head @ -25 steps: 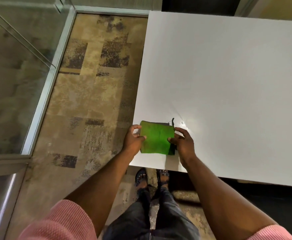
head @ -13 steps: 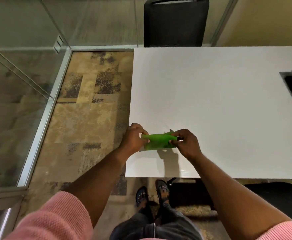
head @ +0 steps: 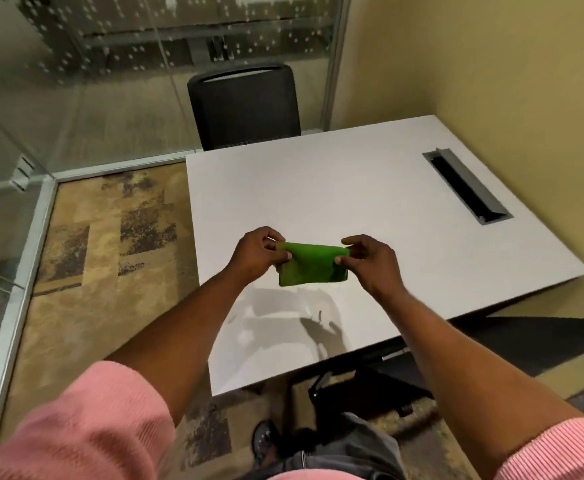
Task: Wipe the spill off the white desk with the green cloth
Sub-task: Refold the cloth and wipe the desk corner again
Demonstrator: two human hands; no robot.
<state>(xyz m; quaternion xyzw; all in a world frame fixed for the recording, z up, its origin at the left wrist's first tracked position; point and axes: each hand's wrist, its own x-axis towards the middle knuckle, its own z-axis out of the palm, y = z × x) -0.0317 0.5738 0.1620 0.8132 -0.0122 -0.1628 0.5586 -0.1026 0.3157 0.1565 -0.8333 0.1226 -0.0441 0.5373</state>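
**Cloth up, wet patch untouched**

Both hands, left [head: 256, 252] and right [head: 370, 261], pinch the folded green cloth [head: 309, 266] by its upper corners above the counter's [head: 335, 188] near-left corner. Opening it there risks missing the glistening spill [head: 276, 327] beneath.

Bright green cloth [head: 313, 266], plain white bench [head: 335, 188], black chair [head: 245, 105], grey cable slot [head: 465, 185], pink ribbed sleeves [head: 76, 427], tan carpet [head: 110, 237] (mottled with dark speckled patches), yellow-beige wall [head: 491, 57], white-dotted glass [head: 128, 46].
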